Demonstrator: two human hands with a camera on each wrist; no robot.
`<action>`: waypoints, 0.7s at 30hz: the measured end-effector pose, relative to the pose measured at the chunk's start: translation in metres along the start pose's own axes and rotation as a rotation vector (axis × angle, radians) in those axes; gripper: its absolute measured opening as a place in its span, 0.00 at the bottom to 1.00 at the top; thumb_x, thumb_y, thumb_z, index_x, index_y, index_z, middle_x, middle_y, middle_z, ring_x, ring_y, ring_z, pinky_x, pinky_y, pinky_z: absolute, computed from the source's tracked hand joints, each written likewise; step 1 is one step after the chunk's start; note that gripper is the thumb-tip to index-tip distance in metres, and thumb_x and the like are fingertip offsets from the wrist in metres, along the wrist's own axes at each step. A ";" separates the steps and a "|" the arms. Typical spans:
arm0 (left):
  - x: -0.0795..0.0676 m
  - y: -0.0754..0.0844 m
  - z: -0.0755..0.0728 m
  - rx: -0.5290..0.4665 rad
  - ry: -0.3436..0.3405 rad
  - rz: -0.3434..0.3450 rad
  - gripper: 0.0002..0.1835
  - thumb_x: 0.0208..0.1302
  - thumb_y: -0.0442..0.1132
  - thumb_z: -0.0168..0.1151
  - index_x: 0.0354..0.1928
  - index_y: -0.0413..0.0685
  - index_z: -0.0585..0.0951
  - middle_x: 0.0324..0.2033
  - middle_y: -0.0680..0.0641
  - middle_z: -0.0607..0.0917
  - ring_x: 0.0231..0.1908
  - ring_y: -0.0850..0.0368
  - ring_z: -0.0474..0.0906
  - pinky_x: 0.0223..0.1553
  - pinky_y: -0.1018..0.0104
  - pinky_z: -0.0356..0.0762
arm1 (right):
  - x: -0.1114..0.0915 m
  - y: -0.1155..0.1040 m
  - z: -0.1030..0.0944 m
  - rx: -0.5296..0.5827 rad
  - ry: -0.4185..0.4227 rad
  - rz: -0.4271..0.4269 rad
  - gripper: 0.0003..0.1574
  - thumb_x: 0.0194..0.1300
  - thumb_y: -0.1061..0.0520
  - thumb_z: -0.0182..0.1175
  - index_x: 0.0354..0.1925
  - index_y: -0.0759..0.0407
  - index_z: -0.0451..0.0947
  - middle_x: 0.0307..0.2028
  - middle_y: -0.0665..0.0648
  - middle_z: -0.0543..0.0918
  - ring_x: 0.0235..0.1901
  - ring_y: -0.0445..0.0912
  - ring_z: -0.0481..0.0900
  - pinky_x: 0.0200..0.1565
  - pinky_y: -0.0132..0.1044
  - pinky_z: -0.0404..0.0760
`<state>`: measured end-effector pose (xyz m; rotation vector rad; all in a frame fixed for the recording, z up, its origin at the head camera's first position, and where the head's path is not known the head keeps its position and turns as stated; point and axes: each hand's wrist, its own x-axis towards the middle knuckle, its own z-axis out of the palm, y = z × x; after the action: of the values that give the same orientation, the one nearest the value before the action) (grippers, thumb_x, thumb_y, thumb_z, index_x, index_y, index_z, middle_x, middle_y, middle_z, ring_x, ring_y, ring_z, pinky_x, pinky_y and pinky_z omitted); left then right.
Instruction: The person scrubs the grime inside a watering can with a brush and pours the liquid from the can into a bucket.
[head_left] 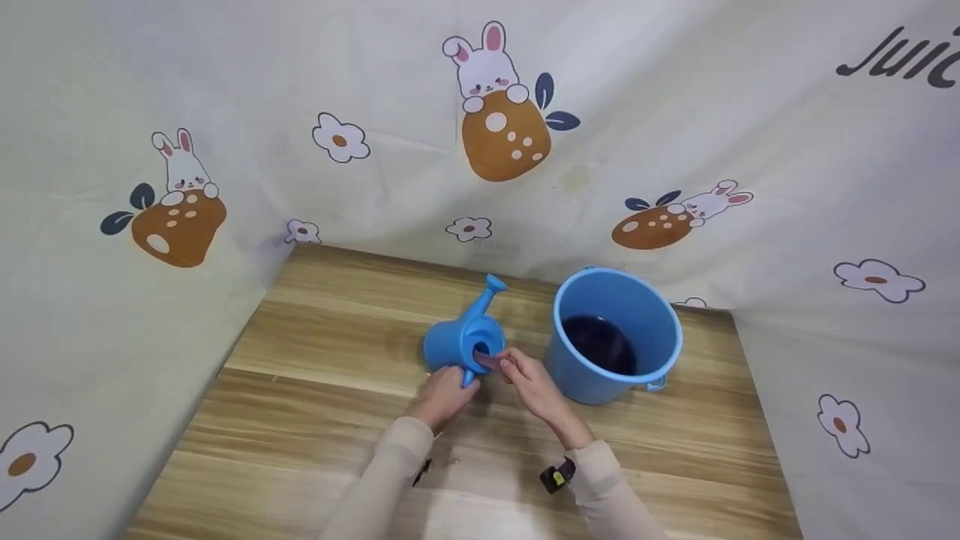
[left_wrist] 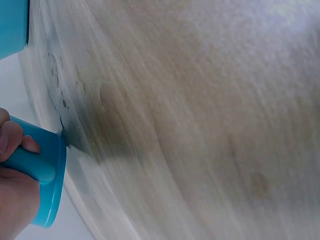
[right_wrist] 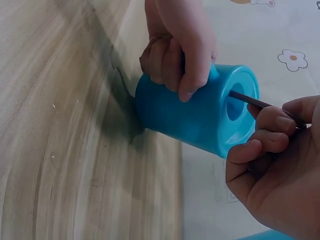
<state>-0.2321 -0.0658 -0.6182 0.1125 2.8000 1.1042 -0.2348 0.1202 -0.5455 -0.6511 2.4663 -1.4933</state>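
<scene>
A small blue watering can point(head_left: 444, 345) stands on the wooden table, its spout pointing to the back. My left hand point(head_left: 444, 394) grips its handle, fingers wrapped round it, as the right wrist view also shows. With thumb and fingers curled, my right hand point(head_left: 534, 384) pinches a thin, dark brownish strip point(right_wrist: 246, 97). One end of this strip reaches into the round opening in the can's top, and its inner part is hidden there. I cannot tell what the strip is.
A large blue bucket point(head_left: 574, 375) with dark liquid point(head_left: 600, 345) at its bottom stands just right of the can. Water drops point(left_wrist: 64, 103) lie on the tabletop point(head_left: 315, 435). A pale, rabbit-printed cloth point(head_left: 390, 67) walls in the table at the back and sides.
</scene>
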 end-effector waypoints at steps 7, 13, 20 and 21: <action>-0.001 0.001 -0.002 -0.030 -0.035 -0.014 0.20 0.63 0.47 0.55 0.16 0.56 0.60 0.16 0.57 0.62 0.18 0.61 0.61 0.22 0.67 0.60 | 0.005 0.002 0.008 -0.021 -0.051 -0.016 0.21 0.78 0.58 0.45 0.61 0.68 0.72 0.41 0.68 0.86 0.40 0.54 0.85 0.43 0.37 0.82; 0.000 0.000 -0.001 -0.008 -0.013 0.025 0.21 0.62 0.45 0.56 0.16 0.56 0.59 0.15 0.57 0.61 0.17 0.61 0.60 0.21 0.68 0.59 | 0.005 0.005 0.008 -0.193 0.042 0.029 0.15 0.75 0.54 0.53 0.51 0.63 0.74 0.20 0.62 0.80 0.18 0.37 0.68 0.26 0.29 0.67; -0.001 0.001 -0.002 -0.022 -0.048 -0.021 0.20 0.64 0.47 0.54 0.15 0.56 0.62 0.14 0.56 0.67 0.15 0.61 0.66 0.19 0.67 0.63 | 0.009 0.007 0.012 -0.057 0.012 0.175 0.19 0.75 0.51 0.52 0.29 0.59 0.74 0.19 0.47 0.69 0.19 0.38 0.65 0.25 0.30 0.64; 0.000 0.001 -0.002 -0.021 -0.049 -0.027 0.20 0.64 0.47 0.54 0.16 0.56 0.62 0.14 0.55 0.67 0.15 0.61 0.66 0.20 0.67 0.63 | 0.010 0.008 0.013 0.017 -0.005 0.192 0.19 0.75 0.52 0.51 0.29 0.62 0.75 0.18 0.47 0.69 0.18 0.38 0.65 0.24 0.30 0.64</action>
<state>-0.2320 -0.0663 -0.6156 0.0980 2.7381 1.1088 -0.2414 0.1084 -0.5583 -0.4008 2.4301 -1.4359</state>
